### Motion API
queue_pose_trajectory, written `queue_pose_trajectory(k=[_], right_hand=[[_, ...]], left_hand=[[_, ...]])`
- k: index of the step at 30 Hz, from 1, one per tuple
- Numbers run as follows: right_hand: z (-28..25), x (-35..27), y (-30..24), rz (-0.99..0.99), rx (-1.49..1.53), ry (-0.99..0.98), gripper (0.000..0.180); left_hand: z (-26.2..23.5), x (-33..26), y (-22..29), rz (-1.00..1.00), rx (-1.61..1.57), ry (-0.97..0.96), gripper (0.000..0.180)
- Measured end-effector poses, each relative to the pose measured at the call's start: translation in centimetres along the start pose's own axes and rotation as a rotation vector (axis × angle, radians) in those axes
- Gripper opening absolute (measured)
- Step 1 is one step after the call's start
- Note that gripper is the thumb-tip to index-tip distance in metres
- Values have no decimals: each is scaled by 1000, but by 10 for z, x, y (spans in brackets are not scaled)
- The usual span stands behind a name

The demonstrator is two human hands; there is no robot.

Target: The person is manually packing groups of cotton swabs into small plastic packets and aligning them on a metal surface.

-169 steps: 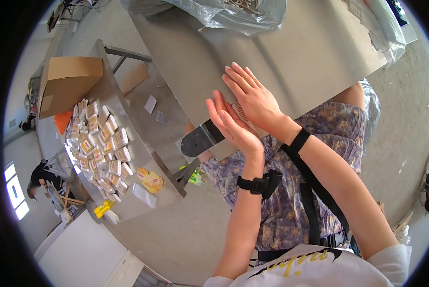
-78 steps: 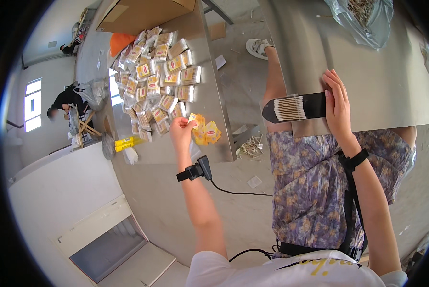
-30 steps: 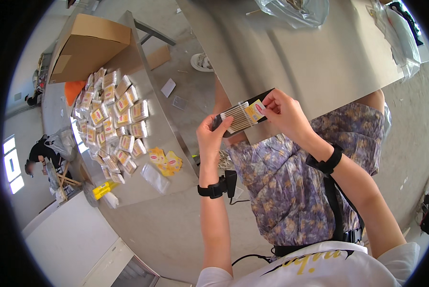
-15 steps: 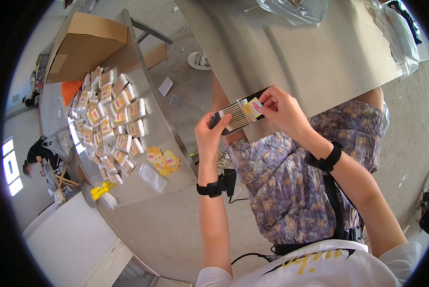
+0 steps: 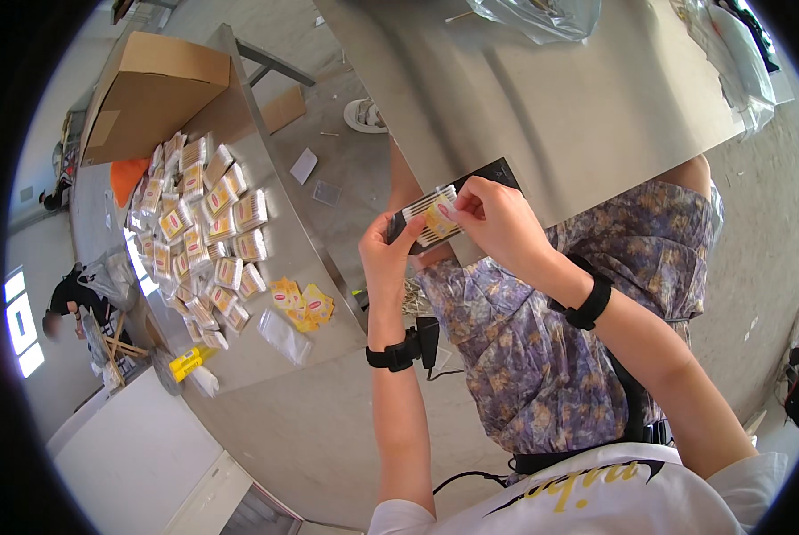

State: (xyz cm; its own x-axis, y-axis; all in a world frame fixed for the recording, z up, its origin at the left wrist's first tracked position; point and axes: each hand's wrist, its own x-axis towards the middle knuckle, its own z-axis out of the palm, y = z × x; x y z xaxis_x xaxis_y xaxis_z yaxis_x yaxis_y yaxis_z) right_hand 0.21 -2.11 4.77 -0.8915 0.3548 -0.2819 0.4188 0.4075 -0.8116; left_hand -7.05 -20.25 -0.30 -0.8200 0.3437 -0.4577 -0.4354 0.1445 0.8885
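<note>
My left hand [image 5: 387, 248] grips the near-left end of a flat black tray [image 5: 506, 171], its thumb pressing on top. A row of cotton swabs [image 5: 415, 209] lies side by side on the tray. Over the swabs rests a small yellow and white label card [image 5: 436, 220]. My right hand [image 5: 501, 217] pinches the card's right edge, fingers bent above the tray. Both hands are close together beside the metal table's near edge. The underside of the tray is hidden.
A metal table [image 5: 578, 116] stretches ahead, a clear plastic bag [image 5: 542, 18] at its far side. On the left table, many packed swab bundles [image 5: 205, 214] are heaped near a cardboard box [image 5: 163, 80]. Loose yellow cards [image 5: 303, 303] and clear sleeves [image 5: 284, 337] lie nearby. Another person [image 5: 74, 299] is far left.
My right hand has moved left with the label card, which now lies farther over the swabs. My left hand keeps its grip on the tray.
</note>
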Motion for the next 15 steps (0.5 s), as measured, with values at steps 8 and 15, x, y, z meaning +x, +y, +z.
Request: queue_pose_trajectory(k=[8, 15], right_hand=[[5, -3, 6, 55, 227, 83, 17], [5, -11, 6, 56, 100, 24, 14]], left_hand=[[2, 0, 3, 6, 5, 1, 27], [1, -2, 2, -8, 28, 12, 27]])
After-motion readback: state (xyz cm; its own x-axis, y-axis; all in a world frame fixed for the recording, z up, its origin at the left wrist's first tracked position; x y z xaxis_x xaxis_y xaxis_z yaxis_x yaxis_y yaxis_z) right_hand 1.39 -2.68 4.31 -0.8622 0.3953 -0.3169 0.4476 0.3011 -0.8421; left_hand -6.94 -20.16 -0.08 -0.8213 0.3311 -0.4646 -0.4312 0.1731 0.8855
